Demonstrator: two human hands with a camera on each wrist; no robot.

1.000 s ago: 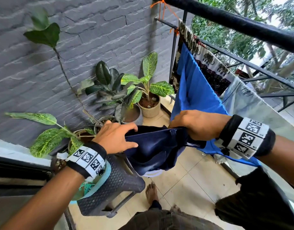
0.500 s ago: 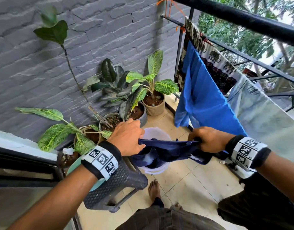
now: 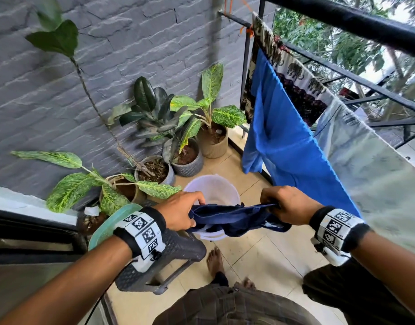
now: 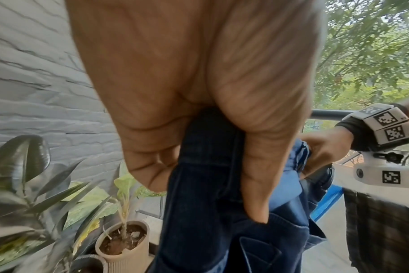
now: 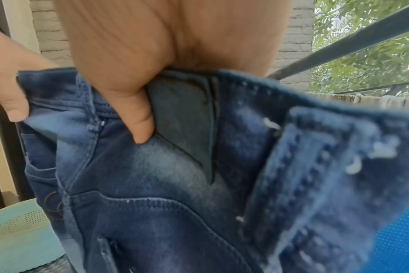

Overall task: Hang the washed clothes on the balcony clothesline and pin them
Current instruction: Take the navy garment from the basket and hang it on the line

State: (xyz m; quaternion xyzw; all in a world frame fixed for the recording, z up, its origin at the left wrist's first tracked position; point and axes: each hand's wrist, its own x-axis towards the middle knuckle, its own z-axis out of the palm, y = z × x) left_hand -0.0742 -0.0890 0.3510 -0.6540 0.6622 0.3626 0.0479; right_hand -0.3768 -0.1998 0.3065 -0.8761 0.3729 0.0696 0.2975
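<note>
Gripping dark blue jeans (image 3: pixel 234 218) at the waistband: left hand (image 3: pixel 180 213) and right hand (image 3: pixel 287 205) both curled tight on the denim. Stretched between the fists directly above a white bucket (image 3: pixel 213 191). Faded patches, contrast stitching and pockets visible in the wrist views. Blue cloth (image 3: pixel 286 141) hung just beyond the bucket, by the black railing (image 3: pixel 356 22).

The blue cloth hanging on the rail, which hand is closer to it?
Right. The right hand grips the dark denim jeans just beside the blue cloth; the left hand grips their far end.
</note>
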